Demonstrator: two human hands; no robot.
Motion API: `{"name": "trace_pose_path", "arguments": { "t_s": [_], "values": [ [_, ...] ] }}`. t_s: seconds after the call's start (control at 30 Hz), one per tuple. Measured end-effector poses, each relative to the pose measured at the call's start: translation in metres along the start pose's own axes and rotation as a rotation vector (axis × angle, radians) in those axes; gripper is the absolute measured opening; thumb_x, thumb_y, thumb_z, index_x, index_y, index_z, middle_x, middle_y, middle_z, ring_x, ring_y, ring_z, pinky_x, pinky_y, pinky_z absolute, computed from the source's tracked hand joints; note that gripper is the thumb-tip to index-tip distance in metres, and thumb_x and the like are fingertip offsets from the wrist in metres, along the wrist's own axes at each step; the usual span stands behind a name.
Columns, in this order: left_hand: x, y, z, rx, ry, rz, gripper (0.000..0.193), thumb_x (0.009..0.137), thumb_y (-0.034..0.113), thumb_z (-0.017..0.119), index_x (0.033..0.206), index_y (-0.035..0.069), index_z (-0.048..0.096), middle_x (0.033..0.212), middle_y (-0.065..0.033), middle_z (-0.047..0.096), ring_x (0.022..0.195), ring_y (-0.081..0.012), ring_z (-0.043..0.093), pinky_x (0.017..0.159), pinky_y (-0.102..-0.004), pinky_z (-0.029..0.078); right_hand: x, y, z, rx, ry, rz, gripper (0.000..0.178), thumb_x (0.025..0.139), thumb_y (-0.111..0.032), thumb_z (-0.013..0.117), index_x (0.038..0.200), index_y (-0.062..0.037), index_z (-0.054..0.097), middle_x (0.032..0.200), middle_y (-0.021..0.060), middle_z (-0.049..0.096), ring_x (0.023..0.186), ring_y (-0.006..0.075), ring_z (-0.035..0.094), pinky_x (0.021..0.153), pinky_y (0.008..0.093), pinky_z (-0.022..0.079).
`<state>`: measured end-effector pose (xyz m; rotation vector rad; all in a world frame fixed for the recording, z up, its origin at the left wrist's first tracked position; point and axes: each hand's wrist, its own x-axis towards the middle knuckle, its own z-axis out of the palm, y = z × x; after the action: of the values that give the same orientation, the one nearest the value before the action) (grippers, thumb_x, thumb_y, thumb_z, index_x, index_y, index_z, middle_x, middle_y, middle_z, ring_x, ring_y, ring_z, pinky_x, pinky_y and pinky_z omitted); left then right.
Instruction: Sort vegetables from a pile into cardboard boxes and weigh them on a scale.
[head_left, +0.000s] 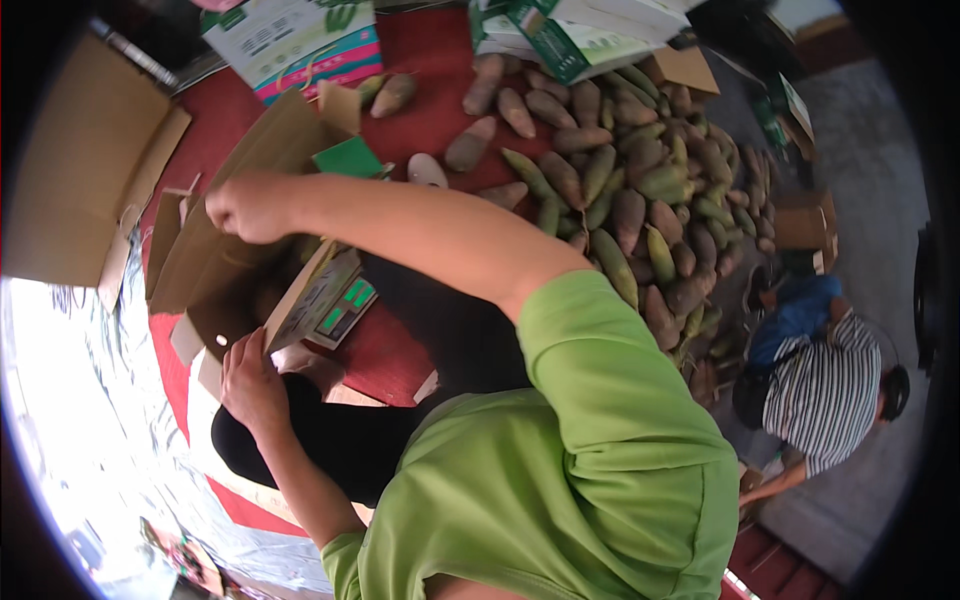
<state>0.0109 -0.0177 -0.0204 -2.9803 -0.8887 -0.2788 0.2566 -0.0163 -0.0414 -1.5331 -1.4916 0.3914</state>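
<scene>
In the head view, an open cardboard box (pixel 212 265) is the landmark. The hands are apart: the right hand (pixel 250 206) curls at its far flap, the left hand (pixel 254 384) at its near edge; how firmly either grips, I cannot tell. Right of the box stand a green-lit scale (pixel 346 308) and, farther, piled root vegetables (pixel 628 218).

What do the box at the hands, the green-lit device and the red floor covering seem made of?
Box: probably cardboard, matte brown, with folded flaps.
Green-lit device: perhaps smooth plastic or metal, with a pale, flat panel.
Red floor covering: possibly dull carpet or felt, showing little shine.
</scene>
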Motion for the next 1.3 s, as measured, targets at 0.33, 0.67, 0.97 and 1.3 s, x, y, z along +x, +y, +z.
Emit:
{"name": "trace_pose_path", "arguments": {
  "t_s": [0.33,0.67,0.97,1.3],
  "values": [
    [-0.003,-0.001,0.005,-0.031,-0.054,-0.055,0.023,0.083,0.009,0.057,0.104,0.012,0.067,0.101,-0.004,0.066,0.095,-0.0258,0.062,0.08,-0.038,0.049,-0.094,-0.052,-0.087,0.255,0.323,0.062,0.019,0.085,-0.017,0.063,0.102,-0.0071,0.067,0.095,0.0089,0.069,0.089,0.0174,0.066,0.079,0.0293,0.05],
    [-0.004,0.0,0.005,-0.017,-0.024,-0.038,0.024,0.083,0.01,0.056,0.105,0.012,0.066,0.101,-0.0046,0.066,0.095,-0.0265,0.062,0.08,-0.0381,0.049,-0.392,0.139,-0.117,0.159,0.986,1.286,0.029,0.079,-0.01,0.064,0.106,-0.0007,0.064,0.086,0.0082,0.066,0.073,0.0163,0.063,0.061,0.0299,0.049],
    [-0.006,-0.001,0.007,-0.014,0.008,-0.044,0.028,0.079,0.005,0.059,0.106,0.013,0.066,0.102,-0.0039,0.066,0.093,-0.0257,0.063,0.08,-0.0372,0.049,-0.47,0.175,-0.109,0.471,1.219,1.52,0.066,0.085,-0.013,0.065,0.141,-0.0043,0.033,0.119,0.0128,0.055,0.088,0.0219,0.061,0.067,0.0354,0.052],
    [-0.009,0.0,0.004,0.002,0.053,-0.016,0.036,0.072,-0.002,0.055,0.103,0.011,0.066,0.101,-0.0053,0.066,0.094,-0.0269,0.062,0.081,-0.0376,0.049,-0.487,0.221,-0.112,0.76,1.436,1.252,0.075,0.083,-0.005,0.064,0.14,0.0074,0.017,0.118,0.0197,0.051,0.098,0.0313,0.06,0.075,0.0366,0.056]
  ]
}}
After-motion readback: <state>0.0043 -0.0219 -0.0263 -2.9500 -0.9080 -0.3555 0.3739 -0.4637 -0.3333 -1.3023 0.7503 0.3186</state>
